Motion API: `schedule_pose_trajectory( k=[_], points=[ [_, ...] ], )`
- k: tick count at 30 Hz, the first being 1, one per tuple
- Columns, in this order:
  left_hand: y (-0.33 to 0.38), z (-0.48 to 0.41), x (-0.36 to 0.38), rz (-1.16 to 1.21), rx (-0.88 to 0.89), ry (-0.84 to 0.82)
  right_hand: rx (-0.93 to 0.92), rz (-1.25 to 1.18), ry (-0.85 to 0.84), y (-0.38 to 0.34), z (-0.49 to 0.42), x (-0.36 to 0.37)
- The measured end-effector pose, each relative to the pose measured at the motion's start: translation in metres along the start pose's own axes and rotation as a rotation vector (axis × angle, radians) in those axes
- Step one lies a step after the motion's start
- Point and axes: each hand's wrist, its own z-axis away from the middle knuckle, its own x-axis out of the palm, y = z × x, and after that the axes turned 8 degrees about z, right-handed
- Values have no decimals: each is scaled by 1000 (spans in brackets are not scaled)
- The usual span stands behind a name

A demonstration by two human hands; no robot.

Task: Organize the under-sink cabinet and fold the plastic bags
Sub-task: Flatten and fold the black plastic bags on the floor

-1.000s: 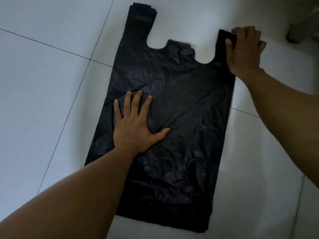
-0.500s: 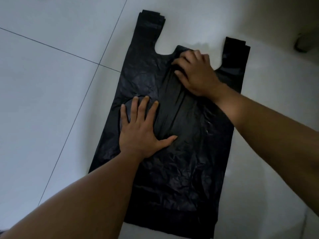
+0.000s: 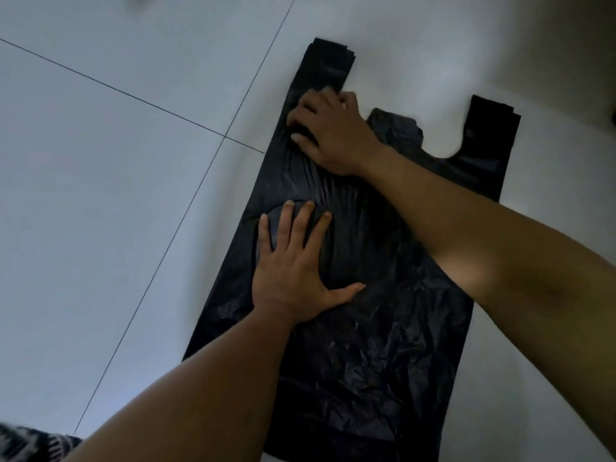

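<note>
A black plastic bag [image 3: 383, 345] lies flat on the white tiled floor, its two handles pointing away from me. My left hand [image 3: 293, 265] presses flat on the bag's middle left with fingers spread, over a round bulge in the plastic. My right hand [image 3: 330, 131] reaches across to the base of the bag's left handle and presses the plastic there, fingers bent and slightly blurred. The plastic is stretched into creases between my two hands. My right forearm crosses over the bag's upper right part.
White floor tiles [image 3: 116, 211] with thin dark grout lines surround the bag. A patterned dark-and-light fabric [image 3: 30, 441] shows at the bottom left corner. A dark object [image 3: 613, 118] sits at the right edge.
My right hand has moved left, from the right handle across the bag's top middle to the base of the left handle. My left hand has stayed pressed on the bag.
</note>
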Motion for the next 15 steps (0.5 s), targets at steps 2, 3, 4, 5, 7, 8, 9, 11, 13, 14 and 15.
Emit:
schedule_pose_trajectory(
  k=[2,3,4,5,7,8,9,11,13,14,15],
  points=[
    [0,0,1,-3,-2,0,142,4,11,26,-20,2],
    [1,0,1,-6,-4,1,202,14,8,39,-29,2],
    [1,0,1,-6,-6,3,257,25,1,52,-37,1],
    [1,0,1,-2,-6,3,308,28,-4,64,-43,-1],
    [1,1,1,4,-5,1,406,3,0,83,-48,-6],
    [1,1,0,1,-5,2,452,-16,28,88,-45,-9],
    [1,0,0,-4,-6,1,490,-37,72,90,-38,-13],
    [1,0,0,-4,-5,-2,548,-67,185,79,-6,-22],
    [1,0,-1,-14,-7,-5,616,-102,286,55,40,-25],
    [1,0,-1,-23,-8,-9,658,-122,301,38,67,-25],
    [1,0,0,-29,-9,-9,697,-138,289,20,95,-25]
  ],
)
